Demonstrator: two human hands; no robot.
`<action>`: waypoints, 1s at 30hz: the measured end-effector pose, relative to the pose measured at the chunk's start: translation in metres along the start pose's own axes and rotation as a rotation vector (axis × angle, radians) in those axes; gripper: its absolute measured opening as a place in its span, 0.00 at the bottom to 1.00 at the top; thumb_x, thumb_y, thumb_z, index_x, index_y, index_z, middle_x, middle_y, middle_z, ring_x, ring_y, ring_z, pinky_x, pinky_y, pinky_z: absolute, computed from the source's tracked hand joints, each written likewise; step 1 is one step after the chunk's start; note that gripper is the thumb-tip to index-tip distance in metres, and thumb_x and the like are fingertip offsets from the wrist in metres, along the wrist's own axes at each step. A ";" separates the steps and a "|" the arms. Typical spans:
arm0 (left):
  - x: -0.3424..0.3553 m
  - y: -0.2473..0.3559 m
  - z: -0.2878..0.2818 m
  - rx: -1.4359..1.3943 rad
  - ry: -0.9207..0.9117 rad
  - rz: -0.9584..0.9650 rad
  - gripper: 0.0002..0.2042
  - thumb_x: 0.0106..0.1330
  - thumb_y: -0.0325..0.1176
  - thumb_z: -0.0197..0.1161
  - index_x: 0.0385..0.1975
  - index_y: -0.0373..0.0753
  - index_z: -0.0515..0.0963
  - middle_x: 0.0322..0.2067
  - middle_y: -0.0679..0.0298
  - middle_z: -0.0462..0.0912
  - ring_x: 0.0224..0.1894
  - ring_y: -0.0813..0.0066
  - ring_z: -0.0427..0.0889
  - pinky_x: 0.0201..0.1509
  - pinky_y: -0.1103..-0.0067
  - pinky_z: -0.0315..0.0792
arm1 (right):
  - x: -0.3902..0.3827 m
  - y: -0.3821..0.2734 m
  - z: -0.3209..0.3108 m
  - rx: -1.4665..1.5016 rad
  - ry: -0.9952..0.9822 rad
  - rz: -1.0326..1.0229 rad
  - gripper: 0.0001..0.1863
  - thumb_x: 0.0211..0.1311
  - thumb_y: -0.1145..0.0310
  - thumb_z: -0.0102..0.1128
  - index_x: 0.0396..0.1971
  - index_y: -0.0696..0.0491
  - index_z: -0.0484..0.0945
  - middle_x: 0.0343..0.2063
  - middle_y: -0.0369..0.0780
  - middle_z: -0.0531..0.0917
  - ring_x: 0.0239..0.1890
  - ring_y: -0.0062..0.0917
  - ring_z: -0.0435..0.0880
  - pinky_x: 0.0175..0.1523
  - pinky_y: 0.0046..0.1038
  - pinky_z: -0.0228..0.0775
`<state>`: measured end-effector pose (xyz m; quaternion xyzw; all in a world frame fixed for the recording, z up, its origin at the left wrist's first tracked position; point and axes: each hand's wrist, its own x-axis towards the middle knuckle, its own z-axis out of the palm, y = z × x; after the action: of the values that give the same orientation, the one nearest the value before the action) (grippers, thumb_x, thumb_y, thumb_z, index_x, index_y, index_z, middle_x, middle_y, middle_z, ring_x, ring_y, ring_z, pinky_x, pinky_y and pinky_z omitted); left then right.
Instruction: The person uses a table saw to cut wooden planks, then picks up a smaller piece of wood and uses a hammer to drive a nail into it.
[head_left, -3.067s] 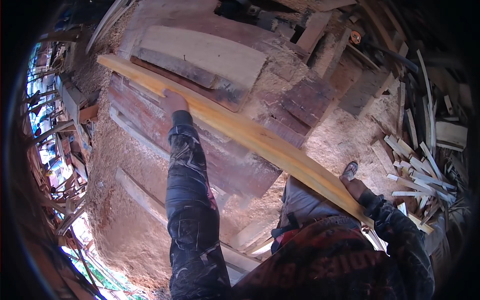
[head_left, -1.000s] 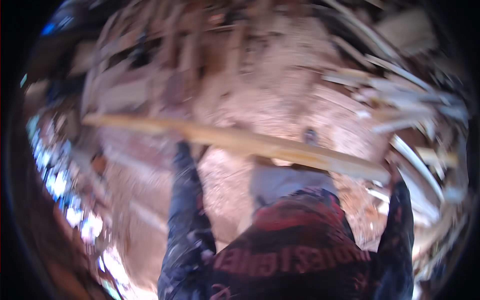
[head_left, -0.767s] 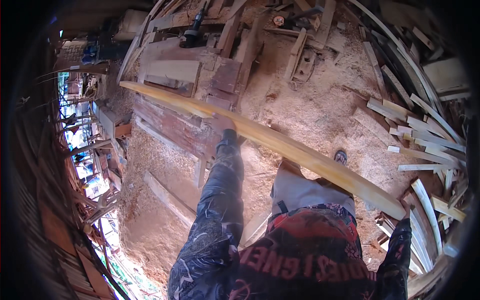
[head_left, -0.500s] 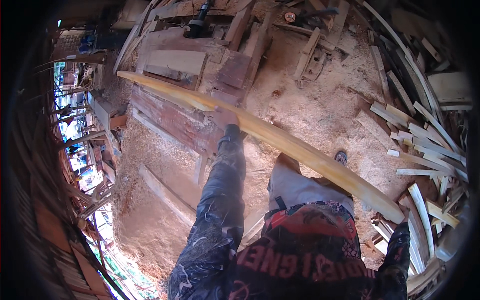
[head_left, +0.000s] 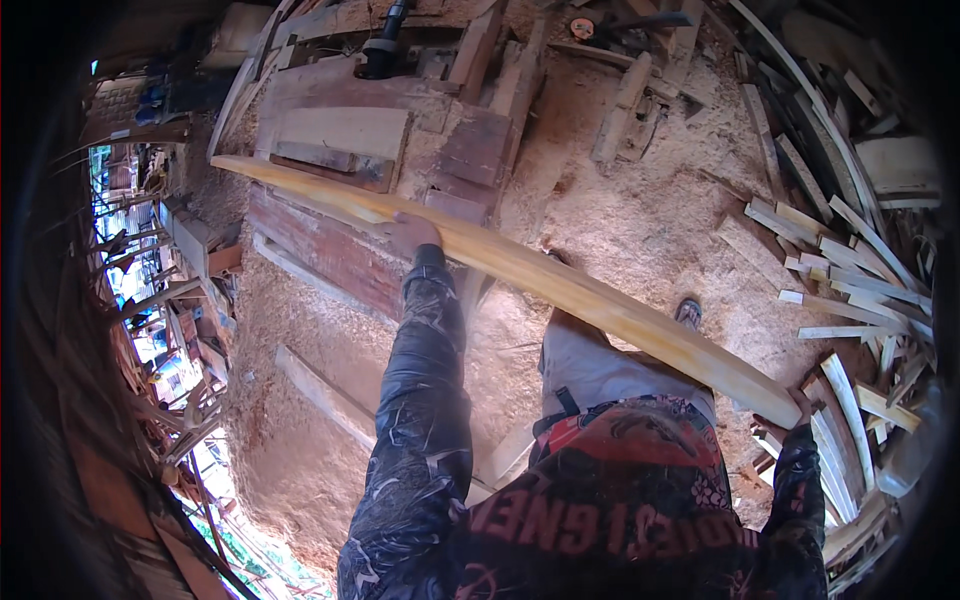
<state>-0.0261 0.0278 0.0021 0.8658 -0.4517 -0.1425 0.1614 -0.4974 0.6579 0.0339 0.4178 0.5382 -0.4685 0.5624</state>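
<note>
I carry a long, pale yellow curved wooden plank (head_left: 540, 280) that runs from upper left to lower right across my body. My left hand (head_left: 412, 233) grips its near edge about a third of the way along, arm stretched out in a dark patterned sleeve. My right hand (head_left: 797, 412) holds the plank's lower right end; only a sliver of it shows past the wood. Below the plank lie my grey trousers and one sandalled foot (head_left: 688, 313) on the sawdust.
Sawdust covers the floor (head_left: 640, 220). Dark reddish planks and a pale board (head_left: 345, 135) are stacked at upper left. A power tool (head_left: 383, 45) lies at the top. Several thin pale offcuts (head_left: 840, 290) are heaped at the right. Timber beams (head_left: 320, 390) lie lower left.
The view swung fast and blurred a second ago, then steadied. The plank stays in both hands; its far end has shifted slightly left and my left hand with it.
</note>
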 end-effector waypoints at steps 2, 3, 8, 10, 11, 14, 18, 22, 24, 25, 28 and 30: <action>0.032 -0.020 0.014 -0.018 0.052 0.025 0.32 0.73 0.42 0.38 0.65 0.20 0.42 0.54 0.31 0.68 0.51 0.39 0.75 0.54 0.59 0.72 | 0.003 0.003 0.007 -0.166 -0.160 -0.023 0.31 0.54 0.47 0.50 0.54 0.49 0.74 0.52 0.43 0.78 0.55 0.42 0.74 0.55 0.51 0.67; 0.054 -0.035 0.022 -0.021 0.165 0.093 0.31 0.72 0.42 0.38 0.65 0.20 0.44 0.52 0.31 0.70 0.50 0.38 0.76 0.53 0.58 0.72 | 0.008 0.007 0.014 -0.172 -0.167 -0.014 0.31 0.54 0.47 0.50 0.54 0.49 0.74 0.52 0.43 0.78 0.55 0.42 0.74 0.55 0.51 0.67; 0.101 -0.048 0.030 0.098 0.332 0.234 0.31 0.72 0.41 0.37 0.64 0.19 0.45 0.49 0.31 0.73 0.50 0.38 0.76 0.54 0.57 0.71 | 0.028 0.024 0.029 -0.139 -0.102 -0.078 0.33 0.55 0.46 0.51 0.56 0.53 0.73 0.54 0.44 0.77 0.55 0.41 0.74 0.56 0.51 0.67; 0.076 -0.010 0.010 -0.075 0.092 0.078 0.32 0.71 0.39 0.40 0.62 0.15 0.46 0.54 0.26 0.65 0.55 0.37 0.71 0.61 0.60 0.65 | 0.018 0.030 0.043 -0.092 -0.078 -0.085 0.31 0.56 0.48 0.51 0.55 0.52 0.73 0.52 0.44 0.78 0.53 0.41 0.75 0.55 0.51 0.67; 0.078 -0.003 0.008 -0.098 0.061 0.068 0.32 0.71 0.39 0.41 0.62 0.13 0.46 0.55 0.25 0.64 0.56 0.37 0.70 0.62 0.61 0.64 | 0.015 0.034 0.058 -0.046 -0.064 -0.057 0.28 0.57 0.49 0.50 0.53 0.51 0.74 0.49 0.44 0.78 0.51 0.42 0.76 0.54 0.51 0.67; 0.142 -0.039 0.007 -0.016 0.221 0.135 0.31 0.71 0.41 0.40 0.62 0.16 0.49 0.50 0.29 0.71 0.51 0.39 0.74 0.56 0.59 0.69 | 0.023 0.041 0.088 -0.112 -0.138 -0.054 0.29 0.56 0.49 0.51 0.55 0.51 0.73 0.50 0.44 0.78 0.51 0.41 0.76 0.55 0.50 0.68; 0.159 -0.029 0.013 0.023 0.217 0.171 0.30 0.71 0.40 0.41 0.60 0.15 0.50 0.51 0.28 0.69 0.53 0.39 0.73 0.58 0.60 0.68 | 0.025 0.054 0.111 -0.125 -0.141 -0.069 0.30 0.57 0.49 0.50 0.56 0.52 0.73 0.50 0.44 0.79 0.51 0.40 0.77 0.54 0.48 0.69; 0.213 -0.039 0.014 0.087 0.214 0.208 0.31 0.70 0.40 0.43 0.60 0.14 0.51 0.54 0.27 0.65 0.56 0.39 0.70 0.61 0.61 0.65 | 0.043 0.069 0.125 -0.177 -0.146 -0.118 0.30 0.59 0.50 0.48 0.57 0.53 0.72 0.50 0.45 0.79 0.50 0.40 0.78 0.54 0.46 0.71; 0.251 -0.054 0.010 0.083 0.226 0.190 0.31 0.70 0.40 0.43 0.60 0.14 0.51 0.55 0.27 0.64 0.58 0.39 0.69 0.62 0.62 0.64 | 0.056 0.076 0.130 -0.283 -0.160 -0.170 0.30 0.59 0.50 0.48 0.57 0.54 0.71 0.50 0.45 0.79 0.49 0.40 0.78 0.53 0.46 0.71; 0.266 -0.058 0.008 0.061 0.260 0.204 0.32 0.70 0.41 0.43 0.60 0.14 0.51 0.55 0.27 0.65 0.57 0.39 0.70 0.62 0.61 0.64 | 0.059 0.079 0.139 -0.394 -0.210 -0.215 0.31 0.59 0.50 0.47 0.57 0.54 0.71 0.50 0.46 0.78 0.50 0.40 0.78 0.53 0.46 0.72; 0.267 -0.043 0.024 -0.012 0.224 0.192 0.32 0.70 0.41 0.43 0.59 0.13 0.51 0.53 0.27 0.66 0.55 0.38 0.71 0.61 0.59 0.64 | 0.055 0.089 0.162 -0.312 -0.184 -0.175 0.31 0.61 0.51 0.46 0.58 0.55 0.70 0.51 0.46 0.78 0.51 0.40 0.78 0.54 0.46 0.72; 0.282 -0.043 0.022 -0.053 0.196 0.166 0.32 0.70 0.41 0.43 0.59 0.12 0.51 0.53 0.27 0.67 0.54 0.37 0.72 0.61 0.59 0.65 | 0.053 0.095 0.185 -0.126 -0.147 -0.076 0.30 0.61 0.52 0.45 0.58 0.56 0.70 0.51 0.47 0.78 0.51 0.40 0.78 0.55 0.45 0.71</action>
<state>0.1528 -0.1856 -0.0638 0.8307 -0.4998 -0.0553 0.2387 -0.3656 0.4933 -0.0092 0.3253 0.5393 -0.4840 0.6074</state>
